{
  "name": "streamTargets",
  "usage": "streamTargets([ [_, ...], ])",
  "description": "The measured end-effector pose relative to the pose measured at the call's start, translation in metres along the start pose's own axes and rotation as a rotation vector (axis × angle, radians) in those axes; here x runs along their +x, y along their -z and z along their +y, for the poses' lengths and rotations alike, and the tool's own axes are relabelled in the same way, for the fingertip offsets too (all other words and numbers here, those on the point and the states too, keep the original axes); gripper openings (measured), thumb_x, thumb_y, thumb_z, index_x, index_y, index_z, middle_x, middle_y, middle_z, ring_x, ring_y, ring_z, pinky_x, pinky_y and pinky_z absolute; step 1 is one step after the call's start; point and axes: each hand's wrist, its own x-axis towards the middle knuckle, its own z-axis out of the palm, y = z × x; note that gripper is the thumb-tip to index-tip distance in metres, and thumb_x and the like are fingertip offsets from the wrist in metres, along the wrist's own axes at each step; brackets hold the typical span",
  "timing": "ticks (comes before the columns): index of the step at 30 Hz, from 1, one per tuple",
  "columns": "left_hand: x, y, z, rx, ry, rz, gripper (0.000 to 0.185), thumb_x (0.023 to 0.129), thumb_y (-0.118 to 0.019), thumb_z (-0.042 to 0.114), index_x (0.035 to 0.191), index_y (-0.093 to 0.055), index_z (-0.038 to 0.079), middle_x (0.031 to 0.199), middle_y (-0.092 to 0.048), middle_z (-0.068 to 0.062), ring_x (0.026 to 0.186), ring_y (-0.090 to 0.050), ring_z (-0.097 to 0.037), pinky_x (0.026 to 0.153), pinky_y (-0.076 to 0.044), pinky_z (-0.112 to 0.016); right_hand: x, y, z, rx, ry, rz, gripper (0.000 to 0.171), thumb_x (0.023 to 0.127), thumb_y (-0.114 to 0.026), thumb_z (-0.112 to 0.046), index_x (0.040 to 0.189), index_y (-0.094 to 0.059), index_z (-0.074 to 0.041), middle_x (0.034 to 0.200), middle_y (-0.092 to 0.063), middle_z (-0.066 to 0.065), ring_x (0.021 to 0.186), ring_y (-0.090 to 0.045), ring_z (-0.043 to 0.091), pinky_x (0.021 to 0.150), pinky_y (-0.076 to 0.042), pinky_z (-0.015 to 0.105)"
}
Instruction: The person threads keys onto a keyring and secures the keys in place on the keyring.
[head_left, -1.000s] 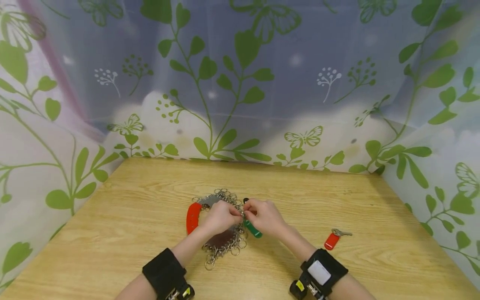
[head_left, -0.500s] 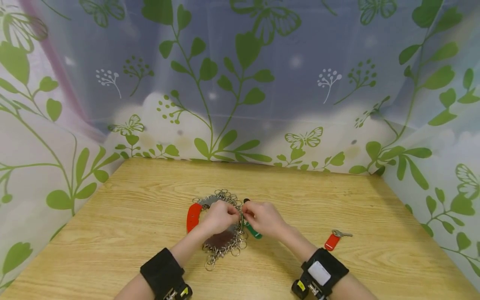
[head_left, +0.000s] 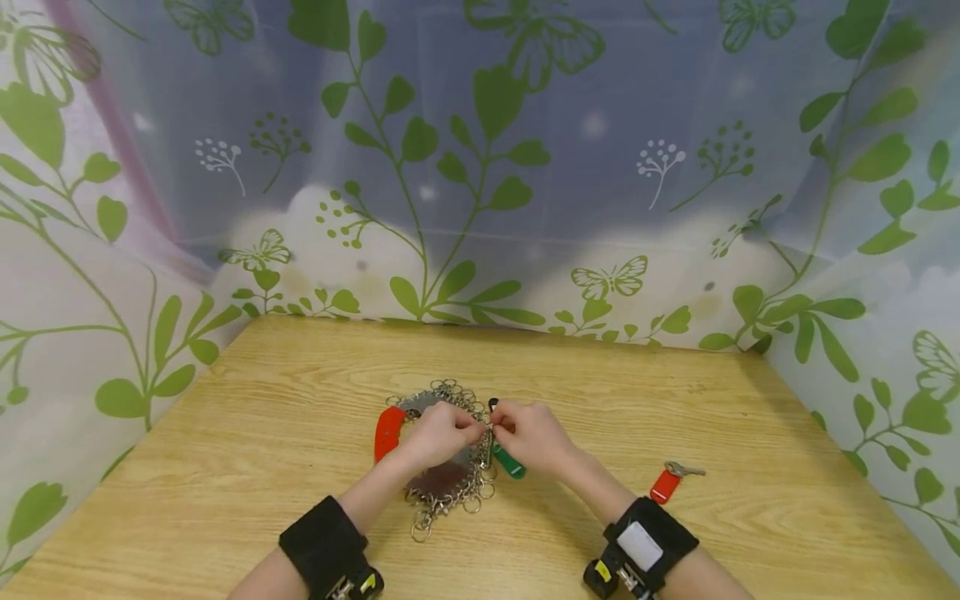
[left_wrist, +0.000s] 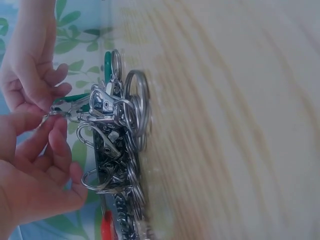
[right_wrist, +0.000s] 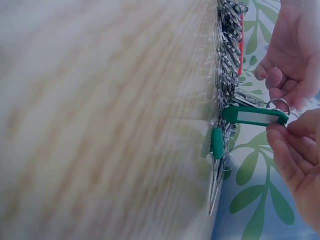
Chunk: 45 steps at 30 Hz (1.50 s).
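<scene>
My left hand (head_left: 442, 433) and right hand (head_left: 536, 433) meet over the right edge of a round grey plate (head_left: 422, 402), fingertips nearly touching. A thin metal key ring (right_wrist: 278, 101), joined to a green key tag (right_wrist: 255, 116), lies between them. My right thumb and fingers pinch the ring at the tag's end. Left fingertips pinch a small metal part there, mostly hidden by the fingers. Rings with metal clasps (left_wrist: 107, 145) fringe the plate, which has a red curved handle (head_left: 387, 433). Another green tag (right_wrist: 217, 143) lies lower beside the rings.
A key with a red tag (head_left: 664, 485) lies to the right on the wooden table (head_left: 600, 383). A small black object (head_left: 492, 404) shows just behind my right fingers. A leaf-printed curtain (head_left: 585, 208) encloses the back and sides.
Both hands stay at the plate's edge with small finger shifts. The fingertips parted slightly, then came together again. The green tag beneath the right hand shows a little more.
</scene>
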Motion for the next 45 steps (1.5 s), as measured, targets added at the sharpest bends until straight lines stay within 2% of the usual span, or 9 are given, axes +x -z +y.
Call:
streamTargets([
  [5,0.0001,-0.0014,-0.0017,0.009,-0.031,-0.024,0.011,0.083,-0.065,0.011,0.087,-0.073,0.004,0.081,-0.068,0.000,0.066,-0.055,-0.007,0.059,-0.044,-0.024,0.0009,-0.0001,0.0004,0.051,-0.051,0.010,0.007,0.080,-0.059,0.000,0.082,-0.063,-0.005,0.074,-0.067,0.005,0.060,-0.061,0.011,0.056,-0.047,0.021],
  [10,-0.0002,-0.0013,-0.0036,0.026,-0.035,-0.007,0.012,0.086,-0.062,0.010,0.087,-0.073,0.004,0.078,-0.067,-0.002,0.058,-0.050,-0.009,0.054,-0.040,-0.025,0.0003,-0.0020,0.0013,0.067,-0.070,0.010,0.007,0.082,-0.059,-0.001,0.082,-0.063,-0.006,0.074,-0.067,0.004,0.061,-0.061,0.010,0.056,-0.046,0.021],
  [17,-0.0008,0.0001,-0.0021,0.024,-0.010,0.018,0.015,0.090,-0.059,0.012,0.090,-0.072,0.003,0.077,-0.065,-0.005,0.054,-0.044,-0.010,0.052,-0.036,-0.024,0.0009,-0.0021,0.0001,0.013,0.108,0.035,0.008,0.085,-0.062,-0.001,0.082,-0.060,-0.008,0.072,-0.065,0.002,0.059,-0.060,0.010,0.055,-0.047,0.020],
  [19,-0.0002,0.0002,-0.0015,0.020,-0.001,0.021,0.015,0.090,-0.060,0.013,0.089,-0.072,0.004,0.078,-0.065,-0.004,0.056,-0.046,-0.011,0.053,-0.038,-0.025,0.0011,-0.0022,0.0007,0.005,0.124,0.032,0.008,0.085,-0.062,-0.001,0.083,-0.060,-0.008,0.072,-0.064,0.002,0.058,-0.059,0.010,0.055,-0.046,0.020],
  [26,0.0007,-0.0033,-0.0023,0.005,-0.010,-0.021,0.010,0.085,-0.067,0.014,0.086,-0.073,0.006,0.081,-0.068,0.001,0.070,-0.056,-0.009,0.061,-0.044,-0.027,-0.0001,-0.0007,-0.0005,0.083,-0.056,-0.009,0.004,0.087,-0.059,-0.003,0.085,-0.062,-0.005,0.074,-0.066,0.004,0.059,-0.059,0.009,0.053,-0.045,0.019],
  [30,0.0014,-0.0058,-0.0040,0.012,-0.031,-0.025,0.010,0.085,-0.066,0.012,0.086,-0.073,0.005,0.078,-0.067,0.001,0.068,-0.054,-0.009,0.061,-0.044,-0.027,-0.0006,0.0000,-0.0017,0.134,-0.121,-0.030,0.004,0.088,-0.059,-0.003,0.086,-0.063,-0.004,0.072,-0.064,0.002,0.053,-0.054,0.005,0.050,-0.044,0.021],
  [35,0.0010,-0.0042,-0.0051,0.024,-0.062,0.003,0.012,0.087,-0.062,0.009,0.086,-0.072,0.003,0.077,-0.067,-0.003,0.065,-0.053,-0.009,0.059,-0.043,-0.026,-0.0002,-0.0001,-0.0028,0.160,-0.132,-0.035,0.005,0.088,-0.059,-0.002,0.086,-0.063,-0.004,0.069,-0.063,0.001,0.052,-0.053,0.004,0.049,-0.044,0.021],
  [41,0.0001,-0.0021,-0.0059,-0.015,-0.032,-0.032,0.011,0.084,-0.066,0.012,0.088,-0.074,0.005,0.082,-0.069,-0.002,0.070,-0.057,-0.008,0.062,-0.046,-0.026,-0.0004,-0.0010,-0.0043,0.146,-0.121,-0.021,0.005,0.087,-0.059,-0.002,0.085,-0.062,-0.005,0.073,-0.066,0.004,0.052,-0.055,0.004,0.048,-0.044,0.020],
  [45,0.0006,-0.0025,-0.0066,-0.027,-0.020,-0.035,0.008,0.082,-0.068,0.013,0.083,-0.074,0.007,0.077,-0.068,0.001,0.066,-0.056,-0.009,0.060,-0.045,-0.026,-0.0007,-0.0019,-0.0054,0.137,-0.129,-0.015,0.005,0.086,-0.059,-0.003,0.083,-0.062,-0.006,0.070,-0.065,0.002,0.051,-0.054,0.003,0.048,-0.043,0.020],
])
